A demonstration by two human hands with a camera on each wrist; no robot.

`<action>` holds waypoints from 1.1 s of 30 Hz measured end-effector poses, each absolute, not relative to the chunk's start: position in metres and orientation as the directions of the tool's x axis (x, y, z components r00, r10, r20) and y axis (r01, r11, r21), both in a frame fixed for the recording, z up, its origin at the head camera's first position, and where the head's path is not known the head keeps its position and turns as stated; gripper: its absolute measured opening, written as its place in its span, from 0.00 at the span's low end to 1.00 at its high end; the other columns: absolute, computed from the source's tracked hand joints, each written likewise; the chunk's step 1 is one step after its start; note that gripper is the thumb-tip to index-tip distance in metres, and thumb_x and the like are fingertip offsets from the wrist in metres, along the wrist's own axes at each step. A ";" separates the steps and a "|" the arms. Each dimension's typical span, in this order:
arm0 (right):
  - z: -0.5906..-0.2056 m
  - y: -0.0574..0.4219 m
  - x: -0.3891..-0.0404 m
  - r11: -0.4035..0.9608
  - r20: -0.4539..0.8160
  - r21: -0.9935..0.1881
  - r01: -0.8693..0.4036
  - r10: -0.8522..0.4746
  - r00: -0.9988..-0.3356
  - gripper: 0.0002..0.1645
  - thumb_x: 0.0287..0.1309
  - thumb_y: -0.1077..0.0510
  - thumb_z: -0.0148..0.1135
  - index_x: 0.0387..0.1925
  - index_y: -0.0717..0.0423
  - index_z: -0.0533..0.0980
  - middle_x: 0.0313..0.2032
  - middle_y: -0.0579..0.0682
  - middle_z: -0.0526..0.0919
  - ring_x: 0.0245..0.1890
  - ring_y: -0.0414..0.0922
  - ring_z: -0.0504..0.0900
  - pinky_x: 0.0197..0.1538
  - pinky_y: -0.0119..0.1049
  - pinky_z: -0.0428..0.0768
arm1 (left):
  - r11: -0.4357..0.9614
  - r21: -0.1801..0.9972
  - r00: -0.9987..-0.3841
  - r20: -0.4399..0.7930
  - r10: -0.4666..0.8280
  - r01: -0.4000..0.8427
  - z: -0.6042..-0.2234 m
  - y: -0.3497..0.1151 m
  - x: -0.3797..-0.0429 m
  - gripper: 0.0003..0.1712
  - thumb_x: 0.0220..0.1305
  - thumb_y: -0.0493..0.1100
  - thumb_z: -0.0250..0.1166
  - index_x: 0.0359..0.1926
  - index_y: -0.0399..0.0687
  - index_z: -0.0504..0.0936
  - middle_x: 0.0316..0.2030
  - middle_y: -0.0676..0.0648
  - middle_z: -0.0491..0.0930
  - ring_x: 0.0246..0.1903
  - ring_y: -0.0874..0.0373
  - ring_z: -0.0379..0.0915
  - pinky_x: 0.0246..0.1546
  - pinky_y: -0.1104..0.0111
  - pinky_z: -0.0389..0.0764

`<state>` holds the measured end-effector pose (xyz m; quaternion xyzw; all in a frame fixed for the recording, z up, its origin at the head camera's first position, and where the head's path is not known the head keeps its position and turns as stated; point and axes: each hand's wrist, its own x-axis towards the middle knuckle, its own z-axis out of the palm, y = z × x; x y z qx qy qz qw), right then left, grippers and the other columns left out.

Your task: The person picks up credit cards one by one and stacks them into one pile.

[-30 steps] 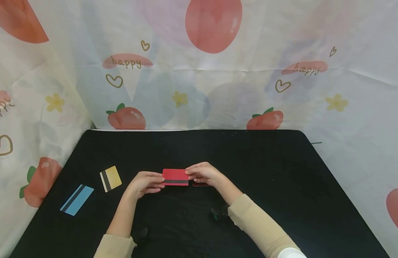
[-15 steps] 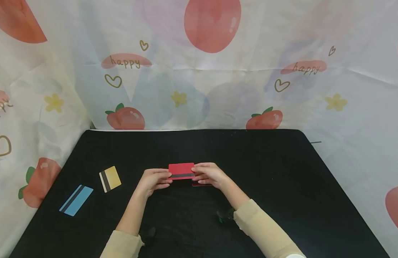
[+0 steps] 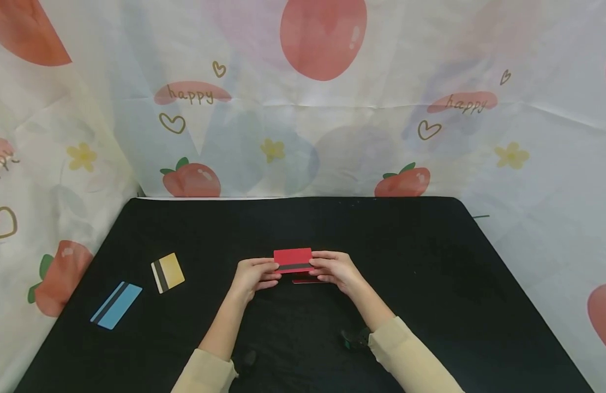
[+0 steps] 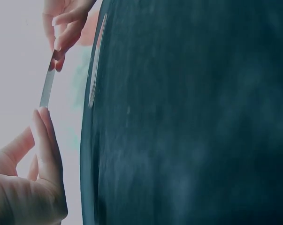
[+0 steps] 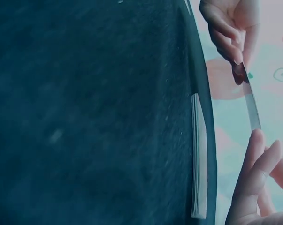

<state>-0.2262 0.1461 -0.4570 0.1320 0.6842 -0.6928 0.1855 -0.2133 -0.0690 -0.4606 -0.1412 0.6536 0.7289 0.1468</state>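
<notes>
A red card with a dark stripe (image 3: 293,260) is held level between both hands above the table. The left hand (image 3: 256,277) pinches its left end and the right hand (image 3: 337,270) pinches its right end. Seen edge-on in the left wrist view, the red card (image 4: 48,86) is clear of the table. Beneath it lies a small pile of cards (image 5: 197,159), mostly hidden in the head view, where only a dark red front edge (image 3: 305,281) shows.
To the left, a gold card with a dark stripe (image 3: 169,272) and a blue card (image 3: 117,305) lie apart on the black table (image 3: 430,284). A patterned curtain (image 3: 342,147) hangs behind the table's far edge.
Both hands have carried the red card to the right, at first also slightly away, and it is now over the pile. The gold and blue cards have stayed put.
</notes>
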 end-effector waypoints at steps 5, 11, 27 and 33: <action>-0.459 0.153 -0.223 0.016 -0.431 -0.902 0.431 -0.026 -0.902 0.23 0.52 0.63 0.64 0.52 0.61 0.75 0.38 0.58 0.83 0.26 0.41 0.84 0.26 0.26 0.80 | -0.118 0.915 -0.922 -0.387 0.023 -0.387 -0.464 -0.058 -0.214 0.21 0.56 0.33 0.64 0.51 0.32 0.76 0.38 0.35 0.81 0.25 0.56 0.82 0.29 0.67 0.83; -0.460 0.160 -0.221 0.037 -0.421 -0.906 0.421 0.010 -0.907 0.23 0.52 0.63 0.64 0.52 0.63 0.75 0.38 0.57 0.84 0.26 0.41 0.84 0.27 0.27 0.81 | -0.132 0.916 -0.924 -0.381 0.016 -0.380 -0.467 -0.047 -0.213 0.22 0.55 0.32 0.64 0.53 0.34 0.75 0.38 0.36 0.81 0.24 0.56 0.82 0.29 0.67 0.83; -0.461 0.172 -0.216 0.087 -0.457 -0.883 0.461 0.064 -0.887 0.22 0.50 0.66 0.64 0.50 0.64 0.76 0.33 0.57 0.84 0.22 0.41 0.83 0.24 0.26 0.80 | -0.122 0.902 -0.910 -0.412 0.032 -0.413 -0.473 -0.029 -0.214 0.22 0.55 0.29 0.63 0.53 0.32 0.75 0.32 0.36 0.82 0.19 0.58 0.80 0.24 0.68 0.82; -0.462 0.173 -0.216 0.094 -0.457 -0.882 0.461 0.063 -0.887 0.24 0.50 0.67 0.64 0.52 0.62 0.75 0.32 0.57 0.84 0.20 0.41 0.83 0.23 0.26 0.80 | -0.108 0.907 -0.914 -0.405 0.035 -0.406 -0.477 -0.027 -0.214 0.23 0.55 0.28 0.62 0.54 0.31 0.74 0.33 0.35 0.82 0.19 0.58 0.80 0.25 0.67 0.83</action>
